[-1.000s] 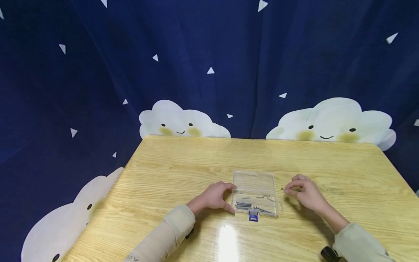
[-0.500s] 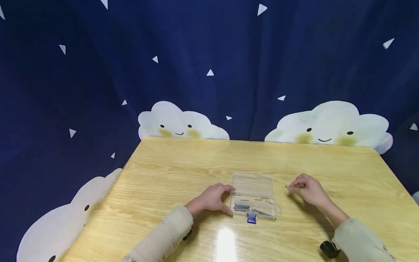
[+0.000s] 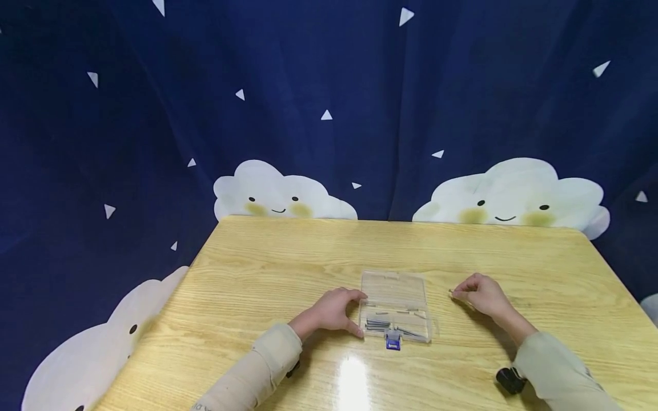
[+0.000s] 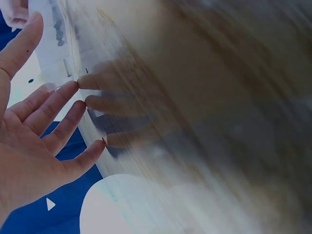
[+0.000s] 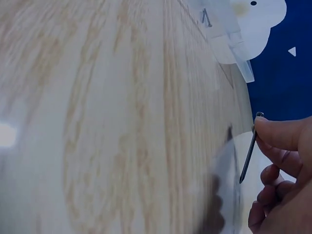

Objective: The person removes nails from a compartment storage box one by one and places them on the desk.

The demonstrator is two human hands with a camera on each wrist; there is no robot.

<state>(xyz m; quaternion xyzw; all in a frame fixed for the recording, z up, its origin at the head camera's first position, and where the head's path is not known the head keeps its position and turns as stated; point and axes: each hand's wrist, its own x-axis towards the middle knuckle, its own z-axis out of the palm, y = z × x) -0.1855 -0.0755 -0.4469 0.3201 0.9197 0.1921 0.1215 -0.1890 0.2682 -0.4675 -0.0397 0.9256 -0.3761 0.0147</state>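
Observation:
A clear plastic case (image 3: 393, 287) lies with its lid folded back on the table. Several dark nails (image 3: 377, 323) rest in its front compartments, and a few smaller pieces sit behind them. My left hand (image 3: 334, 310) is spread at the case's left side, thumb by the front corner and forefinger by the hinge. In the left wrist view its other fingertips (image 4: 73, 87) rest on the tabletop. To the right of the case, my right hand (image 3: 483, 295) pinches one nail (image 5: 248, 153) near its head between thumb and forefinger, the point slanting downward.
A blue latch (image 3: 393, 341) sticks out from the case's front edge. The wooden table (image 3: 288, 245) reaches back to a dark blue curtain (image 3: 288, 68) printed with clouds and triangles. Light glares off the tabletop in front of the case.
My right hand has drawn slightly away from the case with the nail pinched in it. The left hand keeps its place at the case, and the head view has shifted a little.

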